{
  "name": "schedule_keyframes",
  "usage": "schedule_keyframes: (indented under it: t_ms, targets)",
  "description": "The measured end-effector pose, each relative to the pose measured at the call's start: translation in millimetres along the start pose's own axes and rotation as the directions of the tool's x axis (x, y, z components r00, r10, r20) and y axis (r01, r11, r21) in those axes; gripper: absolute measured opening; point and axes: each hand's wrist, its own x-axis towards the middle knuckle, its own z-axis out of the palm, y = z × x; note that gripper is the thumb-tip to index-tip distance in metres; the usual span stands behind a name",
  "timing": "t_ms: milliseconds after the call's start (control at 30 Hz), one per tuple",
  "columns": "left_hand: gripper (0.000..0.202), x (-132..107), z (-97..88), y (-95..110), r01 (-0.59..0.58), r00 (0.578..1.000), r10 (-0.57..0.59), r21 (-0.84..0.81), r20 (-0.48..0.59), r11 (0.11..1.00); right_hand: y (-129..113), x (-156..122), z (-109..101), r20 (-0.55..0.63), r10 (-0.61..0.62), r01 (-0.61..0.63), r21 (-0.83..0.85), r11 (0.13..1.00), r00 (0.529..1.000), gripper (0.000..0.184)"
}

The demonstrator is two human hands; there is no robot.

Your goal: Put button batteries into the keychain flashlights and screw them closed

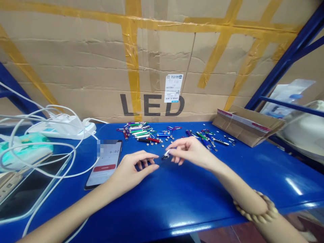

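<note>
My right hand (191,150) pinches a small silver-and-black metal piece (165,155) between thumb and fingers, above the blue shelf top (162,195). Its exact kind is too small and blurred to make out. Just left of it, my left hand (138,165) has thumb and fingers apart, holding nothing. Behind the hands lies a pile of slim coloured metal tubes (138,130) that look like small penlights. A second group of such tubes (202,138) is behind my right hand, some with carabiner clips. Several small silver discs (162,145), like button cells, are scattered between them.
A lit phone (105,168) lies left of my left hand. White cables (73,148), a power strip (63,128) and a tablet-like device (30,189) crowd the left side. An open cardboard box (249,125) stands at the back right. A large taped carton (101,67) forms the back.
</note>
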Motion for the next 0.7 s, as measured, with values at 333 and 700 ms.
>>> schedule_keyframes:
  t_ms: [333, 700]
  targets:
    - [0.029, -1.7, -0.5, 7.0, 0.263, 0.964, -0.247, -0.207, 0.099, 0.942, 4.8, -1.1, 34.6, 0.03, 0.087, -0.09, 0.114, 0.989, 0.996, 0.028]
    - [0.029, -1.8, 5.3, -0.9, 0.371, 0.929, -0.344, -0.319, 0.138, 0.872, 6.9, -4.9, 36.1, 0.133, -0.026, -0.014, 0.294, 0.956, 0.991, 0.026]
